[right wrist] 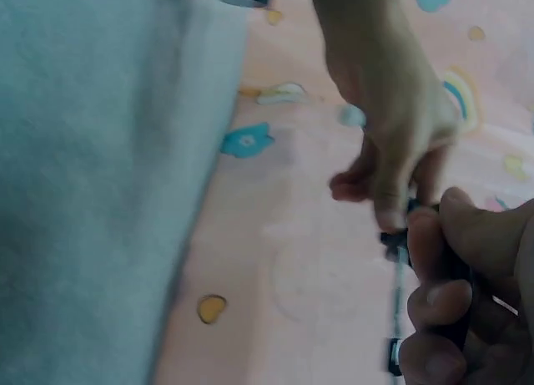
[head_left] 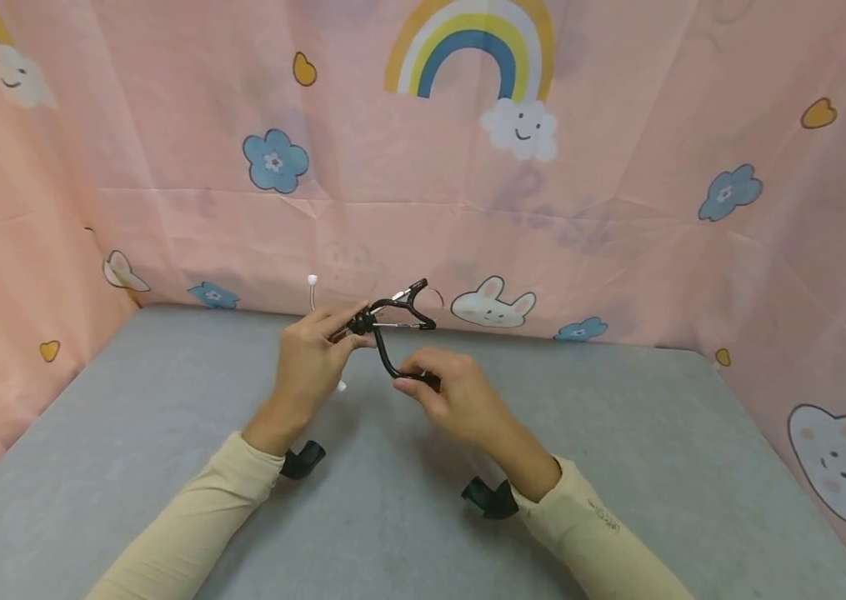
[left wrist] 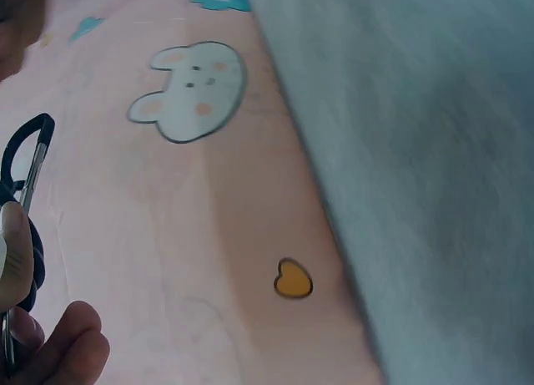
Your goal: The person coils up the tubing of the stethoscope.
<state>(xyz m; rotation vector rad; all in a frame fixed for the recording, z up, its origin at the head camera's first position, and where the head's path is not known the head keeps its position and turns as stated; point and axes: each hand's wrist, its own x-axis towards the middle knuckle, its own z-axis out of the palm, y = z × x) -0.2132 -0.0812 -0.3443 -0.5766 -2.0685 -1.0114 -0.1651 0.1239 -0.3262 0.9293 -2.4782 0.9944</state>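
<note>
A black stethoscope (head_left: pixel 382 358) is held up over the table between both hands. My left hand (head_left: pixel 308 354) grips its metal ear tubes beside a black coil of tubing (head_left: pixel 362 320) wound round them. White ear tips (head_left: pixel 312 280) stick out past this hand, one above and one below. To the right, the forked tubing (head_left: pixel 423 310) meets the metal tubes. Lower down, my right hand (head_left: pixel 460 396) pinches the tubing that hangs from the coil; its fingers hide the rest. In the left wrist view, part of the black tubing (left wrist: pixel 46 128) shows at the edge.
Beneath the hands lies a grey table (head_left: pixel 392 517). A pink cloth (head_left: pixel 618 100) with rainbows, flowers and rabbits hangs along the back and sides. Black devices (head_left: pixel 305 460) sit under both wrists, next to the beige sleeves (head_left: pixel 197 517).
</note>
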